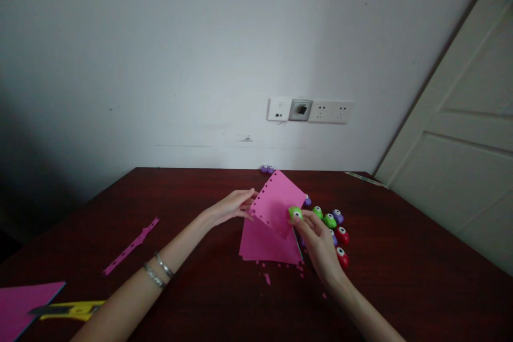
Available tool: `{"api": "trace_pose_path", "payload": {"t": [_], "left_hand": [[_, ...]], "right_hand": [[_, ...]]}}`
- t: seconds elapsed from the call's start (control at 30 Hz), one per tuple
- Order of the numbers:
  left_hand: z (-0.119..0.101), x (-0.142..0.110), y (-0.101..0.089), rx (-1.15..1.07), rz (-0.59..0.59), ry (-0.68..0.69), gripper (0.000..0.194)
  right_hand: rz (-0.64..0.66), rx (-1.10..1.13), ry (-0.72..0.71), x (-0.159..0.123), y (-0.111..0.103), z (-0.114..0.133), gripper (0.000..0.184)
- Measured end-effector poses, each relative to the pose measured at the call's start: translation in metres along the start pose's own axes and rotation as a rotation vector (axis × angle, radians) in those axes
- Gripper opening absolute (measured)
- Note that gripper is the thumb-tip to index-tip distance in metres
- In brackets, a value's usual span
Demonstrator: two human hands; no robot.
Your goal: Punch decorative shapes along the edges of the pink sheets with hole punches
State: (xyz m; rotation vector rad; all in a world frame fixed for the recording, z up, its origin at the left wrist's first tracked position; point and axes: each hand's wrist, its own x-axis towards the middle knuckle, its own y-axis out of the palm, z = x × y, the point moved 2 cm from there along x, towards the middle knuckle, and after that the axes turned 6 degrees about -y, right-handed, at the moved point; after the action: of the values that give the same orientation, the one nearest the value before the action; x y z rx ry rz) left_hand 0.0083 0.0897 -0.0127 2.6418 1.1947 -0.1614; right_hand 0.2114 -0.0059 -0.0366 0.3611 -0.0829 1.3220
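My right hand (320, 246) is closed on a small green craft paper punch (295, 214) with an eye-like button, set at the right edge of a pink sheet (278, 197). The sheet is tilted up, and small holes run along its left and lower edges. At its left edge is my left hand (236, 207), fingers stretched and apart, some tips partly behind the paper; whether they bear its weight is unclear. Beneath lies a stack of pink paper (268, 246). Pink punched bits (267, 279) are scattered in front of it.
Right of the paper sit several green, purple and red punches (342, 234). Two purple ones (267, 169) stand by the wall. On the left lie a punched pink strip (132, 246), a yellow utility knife (74, 310) with its blade out, and more pink paper (24, 304).
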Motion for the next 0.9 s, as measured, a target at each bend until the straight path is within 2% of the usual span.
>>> {"api": "trace_pose_path", "payload": {"t": [0.1, 0.17, 0.3, 0.4, 0.57, 0.73, 0.9], "left_hand": [[-0.002, -0.007, 0.013, 0.068, 0.155, 0.056, 0.049], [0.001, -0.007, 0.021, 0.126, 0.168, 0.091, 0.051], [0.016, -0.001, 0.035, 0.198, 0.03, 0.12, 0.04], [0.026, 0.002, 0.046, 0.149, -0.069, 0.103, 0.033], [0.03, 0.002, 0.059, 0.054, -0.161, 0.094, 0.028], [0.027, 0.003, 0.057, 0.032, -0.229, 0.117, 0.026], [0.009, 0.002, 0.035, 0.166, -0.325, 0.201, 0.023]], "right_hand": [[-0.068, 0.03, -0.024, 0.0, -0.003, -0.003, 0.026], [-0.089, 0.063, -0.029, 0.0, -0.003, -0.005, 0.026], [-0.105, 0.092, -0.033, -0.001, -0.002, -0.005, 0.026], [-0.102, 0.081, -0.042, -0.004, -0.001, -0.001, 0.026], [-0.044, 0.008, -0.077, -0.007, 0.004, 0.005, 0.025], [-0.004, -0.019, -0.095, -0.01, 0.006, 0.008, 0.025], [0.091, 0.05, -0.028, -0.014, 0.012, 0.009, 0.023]]}}
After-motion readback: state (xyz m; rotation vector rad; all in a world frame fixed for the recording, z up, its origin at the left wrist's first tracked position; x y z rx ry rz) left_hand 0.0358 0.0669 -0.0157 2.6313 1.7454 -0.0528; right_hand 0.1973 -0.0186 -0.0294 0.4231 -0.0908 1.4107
